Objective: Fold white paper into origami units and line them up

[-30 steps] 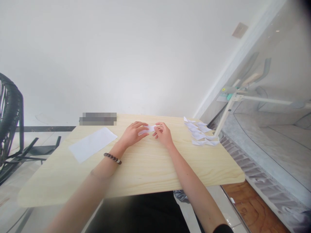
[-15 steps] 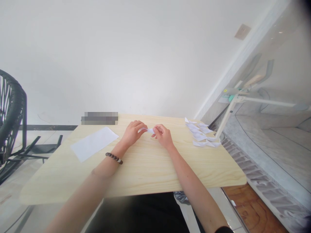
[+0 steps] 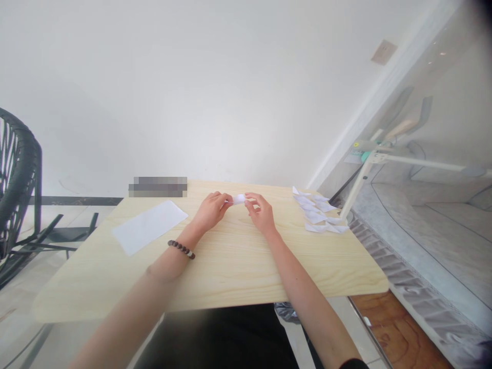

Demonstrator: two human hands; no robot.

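A small folded piece of white paper (image 3: 239, 199) is pinched between both hands just above the light wooden table (image 3: 230, 261). My left hand (image 3: 210, 210), with a dark bead bracelet at the wrist, grips its left end with curled fingers. My right hand (image 3: 260, 211) pinches its right end with thumb and fingertips. Both hands are near the table's far middle.
A flat white sheet of paper (image 3: 149, 226) lies on the table to the left. Several small folded white paper pieces (image 3: 318, 213) are heaped at the far right edge. A black wicker chair (image 3: 17, 179) stands at left. A white stand (image 3: 365, 169) rises beside the right edge.
The paper piece was pressed on the table a second ago; both hands have since lifted it slightly and folded it smaller. The view shifted a little.
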